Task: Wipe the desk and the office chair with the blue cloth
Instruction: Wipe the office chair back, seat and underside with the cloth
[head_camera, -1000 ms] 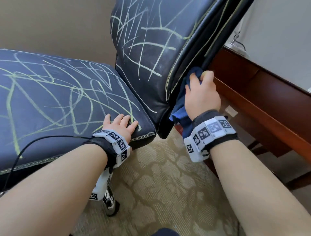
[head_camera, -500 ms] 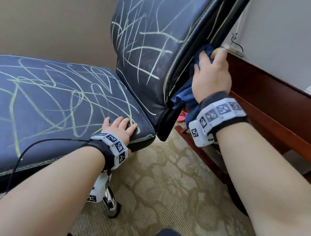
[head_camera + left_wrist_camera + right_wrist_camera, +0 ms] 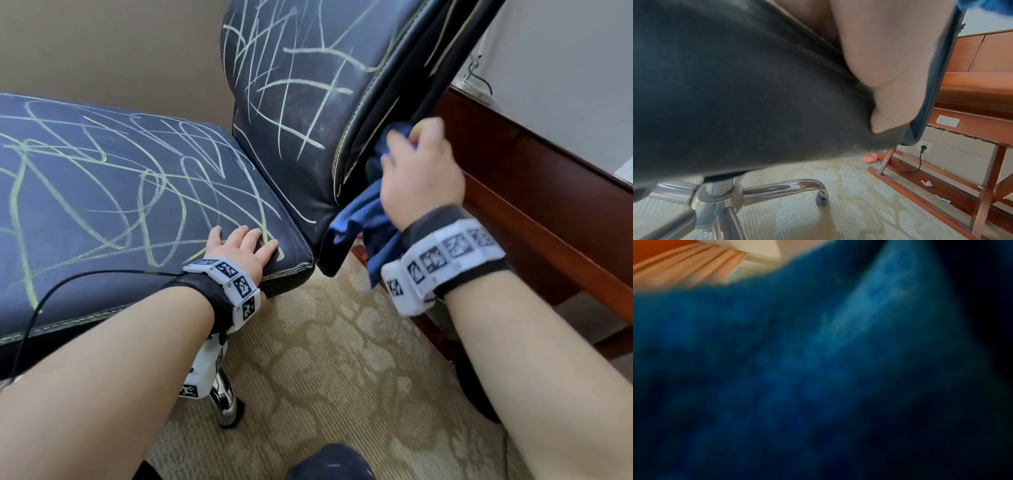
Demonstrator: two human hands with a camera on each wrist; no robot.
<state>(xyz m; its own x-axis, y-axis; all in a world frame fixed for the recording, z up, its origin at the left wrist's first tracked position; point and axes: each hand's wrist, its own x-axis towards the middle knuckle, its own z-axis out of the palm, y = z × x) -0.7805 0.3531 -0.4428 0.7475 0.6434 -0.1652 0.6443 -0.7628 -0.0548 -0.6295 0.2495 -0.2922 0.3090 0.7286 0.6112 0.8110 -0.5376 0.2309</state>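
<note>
right hand (image 3: 422, 178) slid down, blue cloth (image 3: 359, 219) gripped

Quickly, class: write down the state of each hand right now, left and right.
Left hand: closed, gripping the corner of the office chair seat.
Right hand: closed, holding the blue cloth against the backrest edge.

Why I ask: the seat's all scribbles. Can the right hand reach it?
Probably yes: right hand holds the blue cloth at the backrest's edge; the seat lies close alongside, with only the left hand on it.
</note>
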